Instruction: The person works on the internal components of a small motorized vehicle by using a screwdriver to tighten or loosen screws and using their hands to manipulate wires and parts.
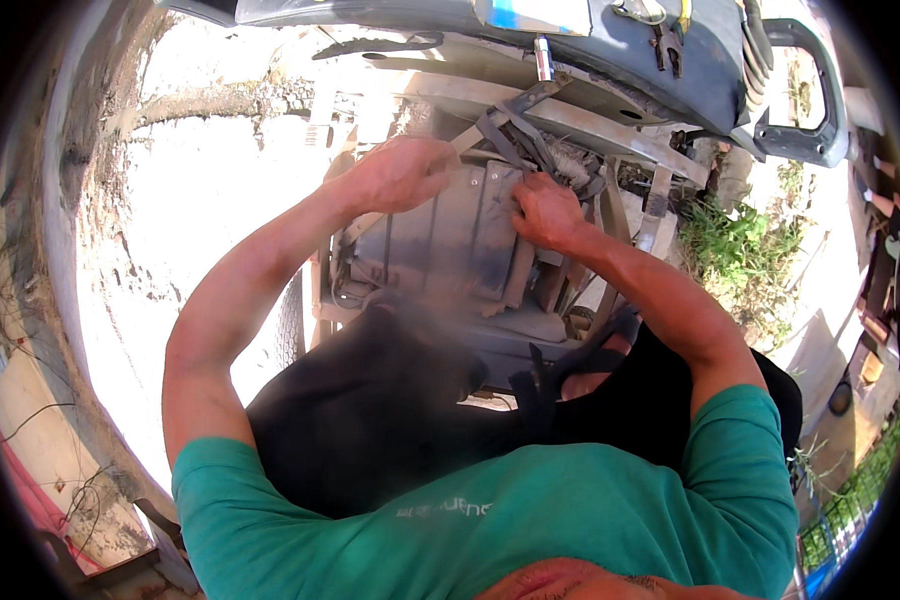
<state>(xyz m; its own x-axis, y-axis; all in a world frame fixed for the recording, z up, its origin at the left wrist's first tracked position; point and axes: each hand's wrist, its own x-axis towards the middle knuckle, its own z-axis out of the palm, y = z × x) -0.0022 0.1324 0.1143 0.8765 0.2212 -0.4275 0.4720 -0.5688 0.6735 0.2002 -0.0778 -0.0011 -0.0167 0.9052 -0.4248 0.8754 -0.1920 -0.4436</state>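
A grey ribbed box (430, 240) sits in the open metal frame of a dusty vehicle before me. Dark flat straps (510, 135) lie bunched over its far right edge. At the box's far left corner is my left hand (405, 173), its fingers curled in and slightly blurred. A pale flat strip runs up to the right from beside it; whether I grip that strip is unclear. My right hand (550, 212) is closed at the box's far right edge, just below the straps. Whatever its fingertips hold is hidden.
Across the far side lies a dark seat-like part (620, 60), with pliers (667, 50) on top and a black grab handle (820, 100) at its right. A chrome socket-like piece (543, 60) stands near its edge. Green weeds (735, 240) grow on the right.
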